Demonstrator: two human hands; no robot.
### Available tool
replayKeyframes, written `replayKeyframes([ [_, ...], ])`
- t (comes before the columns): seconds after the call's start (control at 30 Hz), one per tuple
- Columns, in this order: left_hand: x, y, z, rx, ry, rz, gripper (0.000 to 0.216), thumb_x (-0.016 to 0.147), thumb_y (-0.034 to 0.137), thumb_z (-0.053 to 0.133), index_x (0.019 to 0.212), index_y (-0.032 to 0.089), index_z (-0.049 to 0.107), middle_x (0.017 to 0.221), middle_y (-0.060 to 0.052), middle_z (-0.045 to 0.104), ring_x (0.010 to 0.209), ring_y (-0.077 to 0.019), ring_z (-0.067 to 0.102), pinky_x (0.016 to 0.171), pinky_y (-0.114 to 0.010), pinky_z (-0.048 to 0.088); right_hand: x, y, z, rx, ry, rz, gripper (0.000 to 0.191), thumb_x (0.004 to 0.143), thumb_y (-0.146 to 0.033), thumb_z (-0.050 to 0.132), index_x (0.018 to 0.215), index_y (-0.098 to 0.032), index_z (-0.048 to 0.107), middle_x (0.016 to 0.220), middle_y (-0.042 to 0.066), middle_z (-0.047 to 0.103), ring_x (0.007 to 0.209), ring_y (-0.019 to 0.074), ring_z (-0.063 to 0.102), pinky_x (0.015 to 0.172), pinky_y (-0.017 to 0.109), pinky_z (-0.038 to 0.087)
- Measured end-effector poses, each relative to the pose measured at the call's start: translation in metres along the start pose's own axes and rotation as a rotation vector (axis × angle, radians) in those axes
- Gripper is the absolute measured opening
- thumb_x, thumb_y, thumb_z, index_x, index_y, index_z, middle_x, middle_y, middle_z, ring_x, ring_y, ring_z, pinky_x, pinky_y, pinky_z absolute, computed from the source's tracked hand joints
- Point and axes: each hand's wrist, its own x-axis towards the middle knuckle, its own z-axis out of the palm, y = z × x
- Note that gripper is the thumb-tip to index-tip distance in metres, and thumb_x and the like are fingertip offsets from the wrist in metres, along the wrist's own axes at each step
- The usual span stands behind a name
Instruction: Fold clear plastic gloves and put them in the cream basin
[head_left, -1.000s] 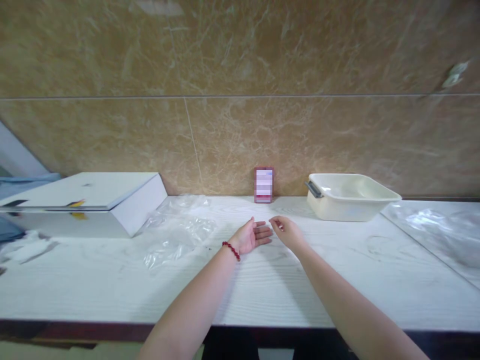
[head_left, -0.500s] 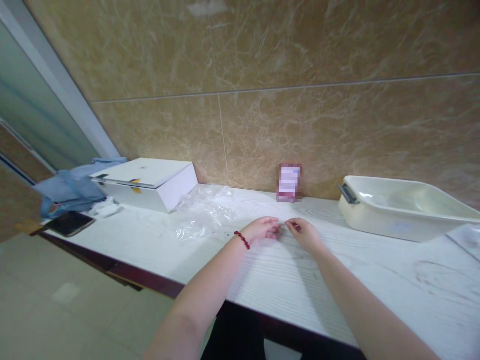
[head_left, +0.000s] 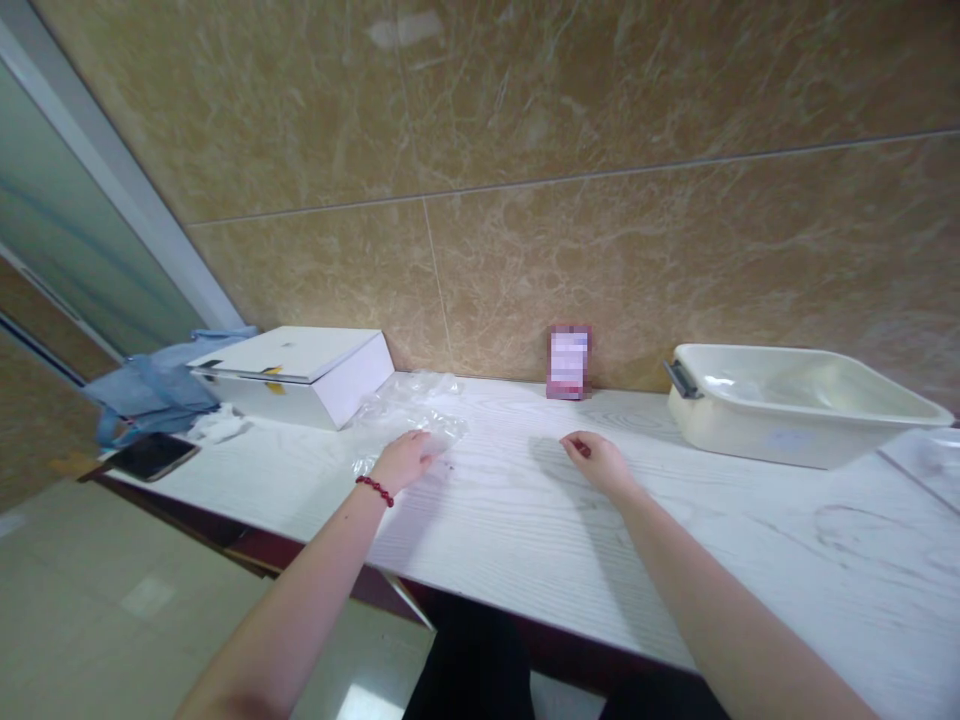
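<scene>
My left hand (head_left: 403, 462), with a red beaded bracelet (head_left: 375, 489) on its wrist, is over the near edge of a crumpled clear plastic sheet or bag (head_left: 442, 430). Its fingers are loosely bent and apart, with no held thing showing; whether they touch the plastic I cannot tell. Tiny dark specks lie on the table just right of these fingers. To the right, my right hand (head_left: 598, 462) is held over the white wood-grain table (head_left: 495, 520). Thumb and forefinger are pinched together there, and whatever is between them is too small to make out.
A pixelated, phone-shaped object (head_left: 568, 362) leans on the marbled wall. On the right stands a cream plastic basin (head_left: 780, 435) with a grey handle. At left are a white box (head_left: 292, 355), a blue bag (head_left: 150, 385), white tissue (head_left: 219, 424) and a dark phone (head_left: 154, 456).
My left hand has moved away from my right hand, leftward to the clear plastic. My right hand stays pinched in nearly the same place. The view has shifted slightly.
</scene>
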Motion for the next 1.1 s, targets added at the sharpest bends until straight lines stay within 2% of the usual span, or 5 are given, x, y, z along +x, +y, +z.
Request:
replayKeyframes([
  [0.2,-0.009,-0.029,-0.006,0.145,-0.084,-0.027,0.056,0.067,0.039,0.051,0.117,0.017,0.040,0.126,-0.010,0.037,0.119,-0.0254,0.026,0.096,-0.035,0.020,0.000,0.001,0.001,0.001,-0.012,0.008,0.025,0.074,-0.034,0.041,0.074,-0.017,0.059,0.069,0.003,0.060,0.059,0.0119,0.052,0.057,0.023,0.039],
  [0.33,-0.010,-0.046,-0.003,0.229,-0.113,-0.015,0.047,0.075,0.036,0.040,0.116,0.013,0.042,0.124,-0.011,0.040,0.118,-0.0226,0.029,0.096,-0.035,0.022,0.000,0.003,0.002,-0.013,-0.004,0.009,0.025,0.073,-0.035,0.041,0.073,-0.018,0.059,0.067,0.003,0.060,0.058,0.0120,0.052,0.057,0.023,0.039],
  [0.47,-0.009,-0.056,-0.001,0.234,-0.100,0.040,0.038,0.079,0.030,0.032,0.110,0.016,0.048,0.120,-0.007,0.046,0.113,-0.0178,0.036,0.095,-0.031,0.024,0.000,0.004,0.002,-0.012,-0.009,0.015,0.026,0.073,-0.036,0.041,0.073,-0.017,0.059,0.066,0.002,0.060,0.057,0.0119,0.051,0.056,0.023,0.038],
  [0.77,-0.007,-0.044,-0.009,0.231,0.036,-0.033,0.025,0.076,0.027,0.035,0.081,0.019,0.058,0.085,-0.006,0.059,0.083,-0.0188,0.052,0.078,-0.029,0.037,0.001,0.003,0.002,-0.008,-0.011,0.007,0.025,0.073,-0.035,0.041,0.073,-0.018,0.059,0.067,0.002,0.060,0.058,0.0120,0.052,0.056,0.023,0.038],
  [1.1,0.012,-0.042,-0.038,0.107,0.110,-0.118,0.020,0.069,0.036,0.047,0.071,0.018,0.057,0.078,-0.005,0.061,0.077,-0.0183,0.054,0.072,-0.027,0.040,0.000,0.001,0.000,-0.012,-0.001,0.004,0.026,0.073,-0.035,0.040,0.073,-0.018,0.059,0.066,0.002,0.060,0.058,0.0125,0.052,0.056,0.023,0.038],
])
